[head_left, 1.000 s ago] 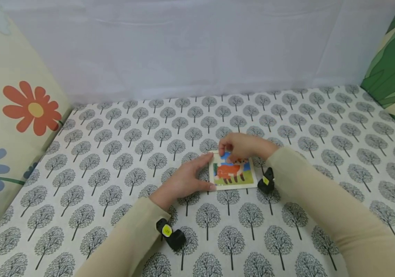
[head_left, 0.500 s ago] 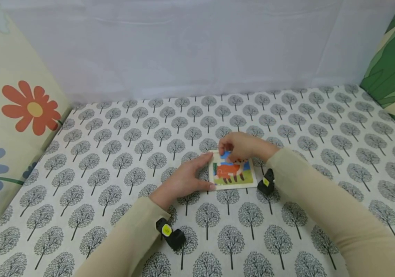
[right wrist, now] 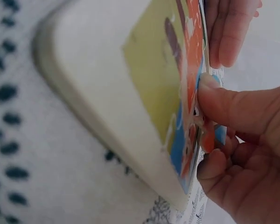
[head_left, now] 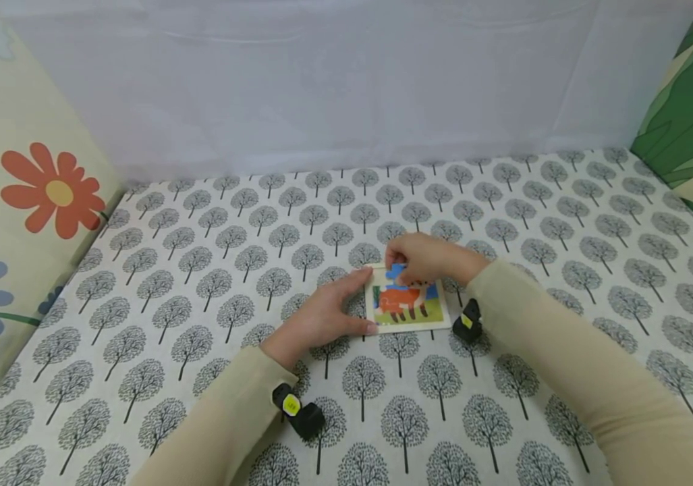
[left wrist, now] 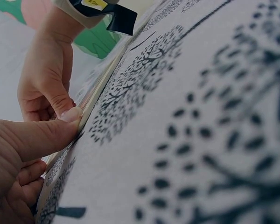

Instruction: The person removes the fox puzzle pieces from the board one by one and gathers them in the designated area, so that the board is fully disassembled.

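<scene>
Tree-print cloth (head_left: 212, 371), pale backdrop (head_left: 346, 88); left hand (head_left: 320, 312) spread at puzzle (head_left: 405, 305), right hand (head_left: 424, 256) in apparent pinch on piece (head_left: 395, 272)

My right hand (head_left: 422, 258) is partly hiding a blue piece (head_left: 395, 273), one printed tree (left wrist: 183, 149) blurring beside my left hand (head_left: 325, 310), sleeves (head_left: 221, 425) running off-frame

Puzzle's (head_left: 409, 314) flat on the desk (head_left: 225, 385), left hand (head_left: 324, 310) at its left edge, right hand (head_left: 424, 256) over its far side, backdrop (head_left: 352, 81) behind.

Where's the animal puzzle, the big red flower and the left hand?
Animal puzzle (head_left: 405, 298), head view: the animal's orange body.
Red flower (head_left: 59, 193), head view: its yellow centre.
Left hand (head_left: 320, 314), head view: its back.
</scene>
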### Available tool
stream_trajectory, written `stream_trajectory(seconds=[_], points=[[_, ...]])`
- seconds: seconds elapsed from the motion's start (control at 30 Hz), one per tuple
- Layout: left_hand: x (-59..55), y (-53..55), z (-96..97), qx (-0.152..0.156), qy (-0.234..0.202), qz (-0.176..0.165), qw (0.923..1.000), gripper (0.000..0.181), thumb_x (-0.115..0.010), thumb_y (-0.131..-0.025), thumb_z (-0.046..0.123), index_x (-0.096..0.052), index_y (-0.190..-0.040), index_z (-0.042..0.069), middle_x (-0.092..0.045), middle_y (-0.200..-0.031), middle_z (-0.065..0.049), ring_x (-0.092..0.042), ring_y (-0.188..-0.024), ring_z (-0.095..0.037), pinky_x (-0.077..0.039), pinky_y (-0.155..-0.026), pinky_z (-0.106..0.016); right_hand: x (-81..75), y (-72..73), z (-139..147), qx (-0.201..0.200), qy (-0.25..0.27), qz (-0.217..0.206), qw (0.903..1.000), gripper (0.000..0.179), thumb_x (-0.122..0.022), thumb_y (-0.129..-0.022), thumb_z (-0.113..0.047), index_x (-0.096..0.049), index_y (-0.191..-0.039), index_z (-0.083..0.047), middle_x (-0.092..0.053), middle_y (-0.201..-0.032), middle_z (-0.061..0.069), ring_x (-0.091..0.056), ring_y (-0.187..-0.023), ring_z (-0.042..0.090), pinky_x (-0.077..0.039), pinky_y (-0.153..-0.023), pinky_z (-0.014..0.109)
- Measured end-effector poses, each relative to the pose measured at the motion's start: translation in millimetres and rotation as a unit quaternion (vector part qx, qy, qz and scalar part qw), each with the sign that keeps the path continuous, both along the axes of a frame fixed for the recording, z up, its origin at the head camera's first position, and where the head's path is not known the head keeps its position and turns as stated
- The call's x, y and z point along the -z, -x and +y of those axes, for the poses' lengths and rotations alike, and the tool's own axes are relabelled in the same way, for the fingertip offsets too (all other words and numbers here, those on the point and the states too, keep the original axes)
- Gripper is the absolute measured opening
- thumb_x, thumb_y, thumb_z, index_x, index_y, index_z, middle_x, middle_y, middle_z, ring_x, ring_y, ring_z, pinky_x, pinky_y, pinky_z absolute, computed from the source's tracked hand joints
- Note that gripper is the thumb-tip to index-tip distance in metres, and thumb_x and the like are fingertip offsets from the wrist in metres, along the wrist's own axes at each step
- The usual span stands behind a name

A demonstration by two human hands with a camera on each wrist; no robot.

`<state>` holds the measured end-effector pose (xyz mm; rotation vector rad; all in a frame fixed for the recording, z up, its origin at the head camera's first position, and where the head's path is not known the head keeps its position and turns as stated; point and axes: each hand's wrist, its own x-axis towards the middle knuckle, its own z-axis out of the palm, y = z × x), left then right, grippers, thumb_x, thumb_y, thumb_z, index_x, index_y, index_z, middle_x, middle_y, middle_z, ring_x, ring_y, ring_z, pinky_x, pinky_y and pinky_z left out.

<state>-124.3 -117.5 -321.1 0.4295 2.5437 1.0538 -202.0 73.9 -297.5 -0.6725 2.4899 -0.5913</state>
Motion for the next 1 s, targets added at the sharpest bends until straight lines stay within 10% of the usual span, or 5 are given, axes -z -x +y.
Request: stream_trajectory(seconds=[0.37, 1.0], points=[[-0.2, -0.7, -0.4, -0.004, -0.002, -0.005, 1.0000, 0.095, -0.079, -0.071, 0.023, -0.023, -0.147, 0.018, -0.019, -0.154, 0.002, -0.018, -0.141, -0.021, -0.015, -0.115, -0.041, 4.7, 0.2, 5, 0.019, 0.002, -0.002, 0.9998, 0.011, -0.071, -0.080, -0.017, -0.062, -0.081, -0.011, -0.060, -0.078, 0.002, -0.054, -0.067, 0.014, -0.050, -0.059, 0.023], [2.8, 1.0, -0.7, -0.004, -0.004, 0.001, 1.0000, 0.094, -0.079, -0.071, 0.023, -0.024, -0.147, 0.017, -0.021, -0.153, 0.001, -0.020, -0.140, -0.020, -0.016, -0.115, -0.040, 12.9, -1.9, 17, -0.003, 0.060, 0.021, 0.9980, 0.007, -0.067, -0.084, -0.018, -0.061, -0.084, -0.015, -0.062, -0.083, -0.001, -0.053, -0.075, 0.015, -0.047, -0.072, 0.028]])
